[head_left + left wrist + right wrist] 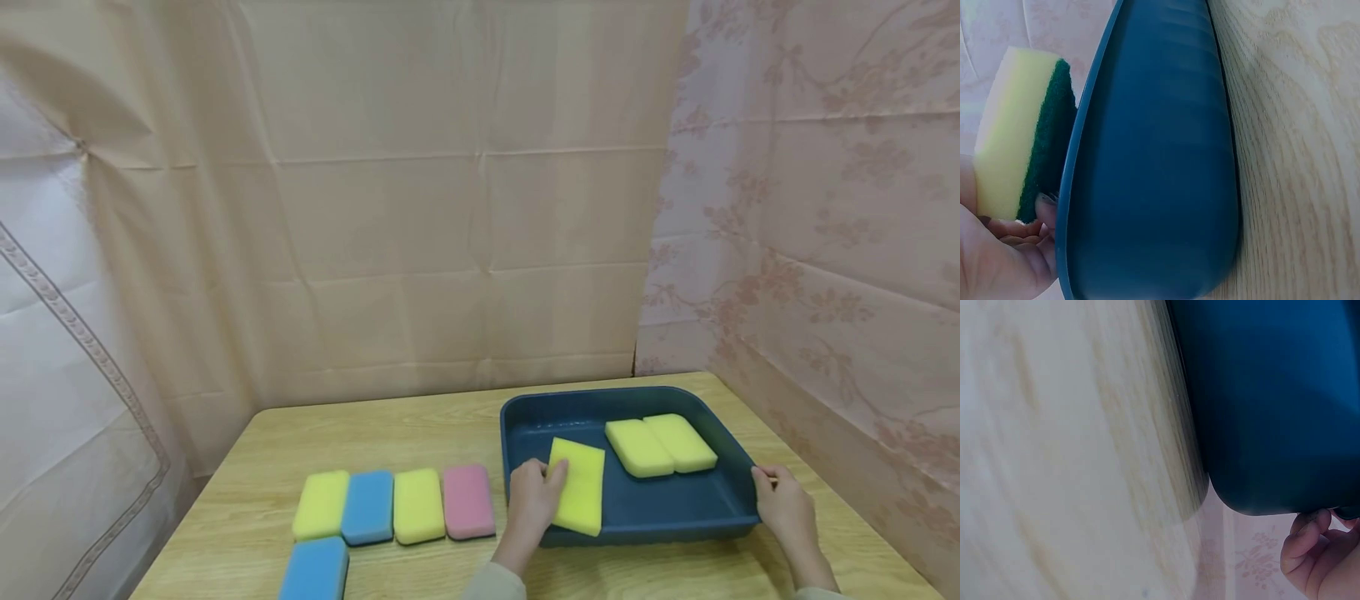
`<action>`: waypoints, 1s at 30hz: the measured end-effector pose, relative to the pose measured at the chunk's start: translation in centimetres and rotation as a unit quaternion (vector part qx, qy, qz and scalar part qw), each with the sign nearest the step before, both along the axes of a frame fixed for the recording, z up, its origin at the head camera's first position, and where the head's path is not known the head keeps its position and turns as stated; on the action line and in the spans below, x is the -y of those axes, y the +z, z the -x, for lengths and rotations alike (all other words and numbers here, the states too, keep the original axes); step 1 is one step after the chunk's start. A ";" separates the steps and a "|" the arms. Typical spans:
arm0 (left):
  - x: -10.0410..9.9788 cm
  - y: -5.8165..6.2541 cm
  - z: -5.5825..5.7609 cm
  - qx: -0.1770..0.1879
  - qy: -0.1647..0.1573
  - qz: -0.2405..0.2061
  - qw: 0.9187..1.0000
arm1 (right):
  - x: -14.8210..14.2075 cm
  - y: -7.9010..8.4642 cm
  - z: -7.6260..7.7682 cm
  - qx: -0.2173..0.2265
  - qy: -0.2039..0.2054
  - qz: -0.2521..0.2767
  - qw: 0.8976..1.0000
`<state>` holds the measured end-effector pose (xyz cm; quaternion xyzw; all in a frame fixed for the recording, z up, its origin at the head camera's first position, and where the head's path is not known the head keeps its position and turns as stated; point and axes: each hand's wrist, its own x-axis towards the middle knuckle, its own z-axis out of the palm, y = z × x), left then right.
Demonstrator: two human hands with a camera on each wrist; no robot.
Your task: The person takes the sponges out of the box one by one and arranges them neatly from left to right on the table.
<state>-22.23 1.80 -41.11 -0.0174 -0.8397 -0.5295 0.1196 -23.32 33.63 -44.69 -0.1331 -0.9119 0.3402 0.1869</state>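
My left hand (534, 502) pinches a yellow sponge (583, 486) over the near left part of a dark blue tray (645, 531). In the left wrist view, the held sponge (1013, 134) shows a dark green scouring side, and thumb and fingers grip its lower end above the tray's rim. Two yellow sponges, a left one (639, 448) and a right one (681, 442), lie side by side inside the tray. My right hand (786, 504) grips the tray's right edge near its front corner; in the right wrist view its curled fingers (1307, 540) touch the tray's corner.
Left of the tray, a row on the wooden table (420, 433) holds a yellow sponge (321, 506), a blue sponge (368, 507), another yellow sponge (418, 505) and a pink sponge (468, 501). Another blue sponge (315, 570) lies nearer. Beige cloth (450, 208) hangs behind.
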 end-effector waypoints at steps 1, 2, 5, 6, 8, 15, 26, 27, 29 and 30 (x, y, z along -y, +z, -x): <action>0.1 0.0 0.0 0.000 -0.001 -0.003 1.000 | 0.0 0.0 0.0 0.002 0.000 0.001 1.000; 0.1 -0.1 0.0 -0.001 0.000 -0.004 1.000 | 0.0 0.0 0.0 0.002 0.000 0.002 1.000; 0.3 -0.2 0.0 -0.008 0.001 -0.013 1.000 | 0.0 0.0 0.0 0.005 -0.002 0.005 1.000; 0.4 -0.2 0.0 -0.007 0.001 -0.016 1.000 | 0.0 0.0 0.0 0.005 -0.002 0.006 1.000; 0.5 -0.2 -0.1 -0.006 0.000 -0.020 1.000 | 0.0 0.0 0.0 0.006 -0.003 0.007 1.000; 1.1 -0.1 -1.0 -0.006 0.002 -0.031 0.999 | 0.0 0.1 0.0 0.008 -0.007 0.009 1.000; 2.3 -0.4 -1.8 -0.005 0.009 -0.047 0.999 | 0.1 0.2 0.0 0.009 -0.005 0.008 1.000; 2.4 -0.4 -1.8 -0.001 0.010 -0.047 0.999 | 0.1 0.3 0.0 0.009 -0.005 0.008 1.000; 2.8 -0.5 -1.9 0.008 0.015 -0.047 0.999 | 0.2 0.3 -0.1 0.010 -0.003 0.009 1.000; 2.9 -0.5 -2.0 0.012 0.018 -0.047 0.999 | 0.2 0.3 -0.1 0.010 -0.003 0.011 1.000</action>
